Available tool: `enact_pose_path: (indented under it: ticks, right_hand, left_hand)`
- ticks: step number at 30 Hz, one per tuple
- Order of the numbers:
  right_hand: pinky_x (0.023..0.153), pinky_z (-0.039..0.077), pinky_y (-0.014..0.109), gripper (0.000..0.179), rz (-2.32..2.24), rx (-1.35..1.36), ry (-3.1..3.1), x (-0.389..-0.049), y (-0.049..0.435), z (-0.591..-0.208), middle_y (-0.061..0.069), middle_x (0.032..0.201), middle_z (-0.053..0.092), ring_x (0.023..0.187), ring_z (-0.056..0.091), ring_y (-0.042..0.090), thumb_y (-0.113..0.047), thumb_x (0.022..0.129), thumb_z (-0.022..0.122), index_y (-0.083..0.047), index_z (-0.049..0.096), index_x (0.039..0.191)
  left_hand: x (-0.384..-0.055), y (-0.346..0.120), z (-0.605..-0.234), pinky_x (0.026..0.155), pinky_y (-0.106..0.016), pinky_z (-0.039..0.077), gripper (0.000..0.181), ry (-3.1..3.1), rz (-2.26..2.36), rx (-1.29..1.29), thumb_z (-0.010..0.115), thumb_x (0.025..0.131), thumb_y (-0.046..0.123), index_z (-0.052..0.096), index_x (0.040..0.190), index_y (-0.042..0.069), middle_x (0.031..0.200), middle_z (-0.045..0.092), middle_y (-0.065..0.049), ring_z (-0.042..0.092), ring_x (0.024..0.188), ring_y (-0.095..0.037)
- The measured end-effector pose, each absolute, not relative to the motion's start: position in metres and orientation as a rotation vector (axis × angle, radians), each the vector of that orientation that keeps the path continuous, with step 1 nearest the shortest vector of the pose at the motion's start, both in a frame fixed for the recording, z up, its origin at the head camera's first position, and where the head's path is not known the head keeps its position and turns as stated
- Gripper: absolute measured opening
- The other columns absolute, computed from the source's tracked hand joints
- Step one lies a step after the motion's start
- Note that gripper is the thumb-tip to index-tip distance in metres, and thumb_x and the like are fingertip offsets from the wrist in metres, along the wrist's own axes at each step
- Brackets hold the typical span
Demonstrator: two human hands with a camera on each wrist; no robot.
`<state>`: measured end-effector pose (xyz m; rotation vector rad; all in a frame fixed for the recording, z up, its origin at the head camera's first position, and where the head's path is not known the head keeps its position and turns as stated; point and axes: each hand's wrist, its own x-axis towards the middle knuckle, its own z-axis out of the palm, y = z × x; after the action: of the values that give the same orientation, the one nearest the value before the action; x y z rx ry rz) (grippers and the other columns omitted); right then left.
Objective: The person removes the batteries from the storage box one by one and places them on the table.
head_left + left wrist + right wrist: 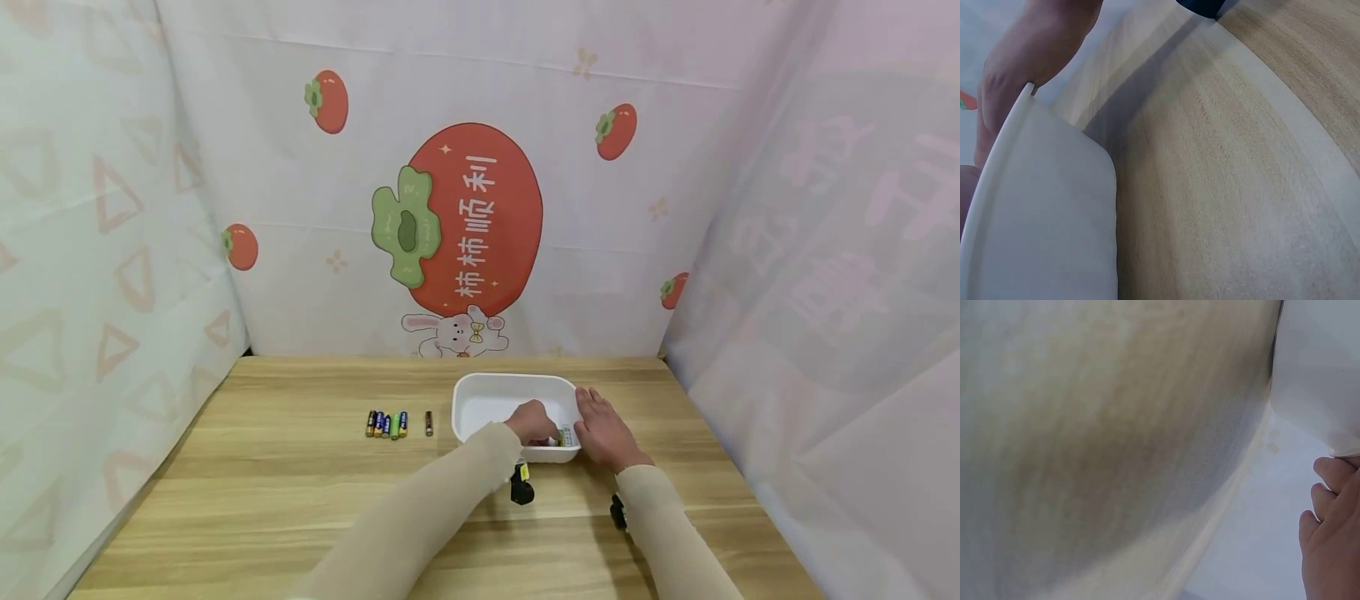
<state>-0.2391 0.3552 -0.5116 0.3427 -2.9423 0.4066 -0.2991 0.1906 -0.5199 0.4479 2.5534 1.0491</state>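
Observation:
A white plastic basin stands on the wooden table. My left hand reaches over its near wall, fingers bent down inside at the right end. Batteries with green and white wraps lie by those fingertips; whether the fingers pinch one is hidden. My right hand rests against the basin's right side, fingers fairly straight along the rim. In the right wrist view, the right hand touches the rim corner. The left wrist view shows the basin's outer wall, with the right hand beyond it.
Left of the basin, several batteries stand or lie side by side in a row. One brown battery is apart, between the row and the basin. Printed cloth walls enclose the table at the back and sides.

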Motion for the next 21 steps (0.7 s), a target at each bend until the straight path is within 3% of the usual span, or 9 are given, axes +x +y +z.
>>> enact_pose_path:
  ticks: [13,21]
  right_hand:
    - [0.115,0.018,0.051,0.056,0.427,0.353,-2.923,-0.241,0.358,-0.511,0.025,0.152,0.031,0.142,0.021,0.041,-0.012,0.098,0.044,0.012,0.028,0.146]
    - [0.115,0.018,0.052,0.057,0.412,0.346,-2.942,-0.242,0.357,-0.512,0.024,0.152,0.03,0.142,0.021,0.041,-0.014,0.097,0.041,0.011,0.027,0.146]
  left_hand:
    - [-0.299,0.203,-0.512,0.043,-0.024,0.041,0.02,2.546,1.066,0.441,0.081,0.07,0.014,0.062,0.071,0.007,0.06,0.059,-0.003,0.052,0.048,-0.014]
    - [-0.299,0.21,-0.518,0.041,-0.024,0.04,0.017,2.571,1.064,0.465,0.08,0.068,0.009,0.063,0.064,0.008,0.057,0.06,-0.002,0.052,0.045,-0.012]
